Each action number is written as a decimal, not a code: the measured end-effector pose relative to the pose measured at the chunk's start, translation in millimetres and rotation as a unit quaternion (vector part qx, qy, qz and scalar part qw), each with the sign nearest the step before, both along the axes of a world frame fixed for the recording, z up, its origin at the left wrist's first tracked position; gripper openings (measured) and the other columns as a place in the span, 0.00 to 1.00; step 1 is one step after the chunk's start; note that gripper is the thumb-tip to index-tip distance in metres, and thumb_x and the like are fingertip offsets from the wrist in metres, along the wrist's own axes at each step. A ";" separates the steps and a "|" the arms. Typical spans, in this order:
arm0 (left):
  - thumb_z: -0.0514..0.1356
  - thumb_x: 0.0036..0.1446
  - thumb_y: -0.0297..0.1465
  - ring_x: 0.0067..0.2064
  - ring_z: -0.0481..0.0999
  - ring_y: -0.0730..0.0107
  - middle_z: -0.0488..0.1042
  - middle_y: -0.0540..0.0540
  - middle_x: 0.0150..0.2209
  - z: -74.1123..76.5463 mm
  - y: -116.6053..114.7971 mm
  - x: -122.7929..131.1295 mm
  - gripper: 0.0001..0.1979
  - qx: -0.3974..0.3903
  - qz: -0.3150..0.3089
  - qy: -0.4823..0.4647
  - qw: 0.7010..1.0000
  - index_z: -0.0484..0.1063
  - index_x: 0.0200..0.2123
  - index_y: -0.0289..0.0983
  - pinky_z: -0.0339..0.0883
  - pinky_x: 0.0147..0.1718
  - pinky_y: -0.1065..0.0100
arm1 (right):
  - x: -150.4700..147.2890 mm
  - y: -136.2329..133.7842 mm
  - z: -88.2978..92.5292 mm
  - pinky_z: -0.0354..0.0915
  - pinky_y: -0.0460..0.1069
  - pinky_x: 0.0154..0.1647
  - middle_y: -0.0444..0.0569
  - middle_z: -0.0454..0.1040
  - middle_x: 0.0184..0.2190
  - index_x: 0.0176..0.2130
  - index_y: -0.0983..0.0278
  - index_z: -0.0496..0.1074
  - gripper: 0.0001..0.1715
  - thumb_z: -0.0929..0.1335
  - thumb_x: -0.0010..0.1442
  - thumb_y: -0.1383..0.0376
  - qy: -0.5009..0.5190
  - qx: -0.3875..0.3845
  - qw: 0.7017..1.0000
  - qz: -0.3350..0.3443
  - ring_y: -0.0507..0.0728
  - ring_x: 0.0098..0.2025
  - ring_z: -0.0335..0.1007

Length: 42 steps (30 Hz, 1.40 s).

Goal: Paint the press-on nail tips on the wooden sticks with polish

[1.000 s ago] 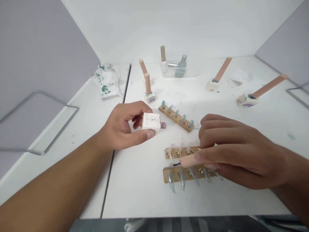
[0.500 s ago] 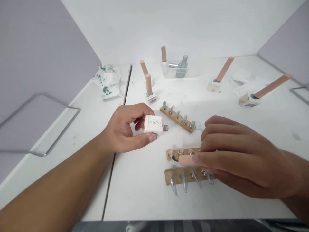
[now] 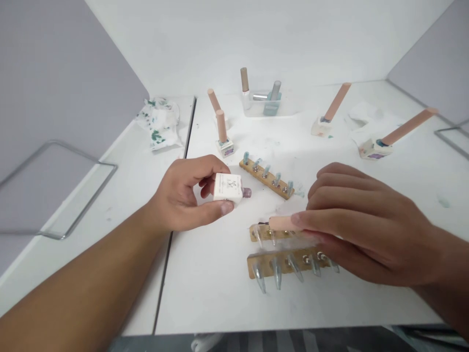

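Note:
My left hand [image 3: 198, 193] pinches a white nail polish bottle [image 3: 227, 187], uncapped and tipped sideways with its purple-tinted neck pointing right. In my right hand [image 3: 362, 222] is the pink-capped polish brush [image 3: 284, 223]; its dark bristle end points left, just above a wooden strip [image 3: 277, 232] bearing clear false nails. I cannot tell whether the bristles touch a nail. My fingers cover that strip's right end. Nearer to me lies a second wooden strip [image 3: 266, 264] with long, pale blue-grey nails. A third strip [image 3: 266, 180], with shorter bluish nails, lies slantwise behind.
Pink-capped bottles stand at back left [image 3: 224, 144] and tilt-capped ones at right [image 3: 375, 148]. A clear plastic tray [image 3: 269, 110] holds more polish bottles. Stained crumpled tissue [image 3: 163, 124] lies at far left. A bent metal rod [image 3: 82, 195] sticks out from the left panel.
My right hand has lifted the brush slightly away from me, from the front of the middle strip to its back edge. The left hand still holds the bottle; the whole view has shifted a little.

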State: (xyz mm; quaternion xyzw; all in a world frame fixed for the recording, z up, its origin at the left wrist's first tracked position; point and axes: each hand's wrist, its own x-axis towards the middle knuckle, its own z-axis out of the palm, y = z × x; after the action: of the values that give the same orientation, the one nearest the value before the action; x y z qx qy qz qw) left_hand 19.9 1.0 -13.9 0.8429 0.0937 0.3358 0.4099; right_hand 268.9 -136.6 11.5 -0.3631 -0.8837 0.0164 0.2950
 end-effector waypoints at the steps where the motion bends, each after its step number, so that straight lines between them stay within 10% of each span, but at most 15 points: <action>1: 0.66 0.53 0.32 0.22 0.68 0.73 0.78 0.47 0.27 0.0 0.1 -0.2 0.07 -0.001 0.000 0.002 1.000 0.73 0.35 0.38 0.59 0.18 0.68 | -0.4 -0.1 -0.9 0.60 0.54 0.35 0.46 0.72 0.27 0.40 0.65 0.69 0.07 0.65 0.61 0.74 -0.005 -0.003 1.000 0.007 0.54 0.30 0.64; 14: 0.66 0.51 0.28 0.21 0.64 0.74 0.75 0.49 0.25 2.5 0.2 0.4 0.07 -0.007 -0.008 0.004 1.000 0.74 0.35 0.40 0.56 0.16 0.68 | -7.5 -4.5 2.1 0.58 0.53 0.34 0.45 0.69 0.24 0.36 0.66 0.69 0.04 0.64 0.64 0.71 0.000 -0.070 0.993 0.100 0.53 0.28 0.61; 27: 0.66 0.52 0.28 0.22 0.66 0.75 0.78 0.47 0.27 3.2 0.9 -0.4 0.07 0.001 -0.005 0.006 1.000 0.73 0.35 0.37 0.57 0.17 0.69 | -5.9 -3.4 1.1 0.60 0.53 0.33 0.46 0.72 0.25 0.41 0.67 0.70 0.07 0.66 0.62 0.74 0.003 0.006 1.000 0.020 0.54 0.28 0.65; 42: 0.66 0.51 0.27 0.22 0.68 0.72 0.78 0.46 0.27 2.3 1.5 -1.4 0.07 0.005 -0.001 0.011 1.000 0.74 0.35 0.38 0.58 0.17 0.68 | -8.4 -3.7 5.7 0.58 0.53 0.32 0.46 0.71 0.23 0.36 0.67 0.69 0.04 0.64 0.64 0.72 0.013 -0.047 0.995 0.085 0.54 0.27 0.62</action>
State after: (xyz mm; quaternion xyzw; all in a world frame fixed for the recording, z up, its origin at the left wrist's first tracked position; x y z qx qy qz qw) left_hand 18.5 2.5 -11.6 0.8486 0.0960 0.3267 0.4049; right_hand 260.5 -140.3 17.3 -0.2996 -0.9057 0.0880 0.2867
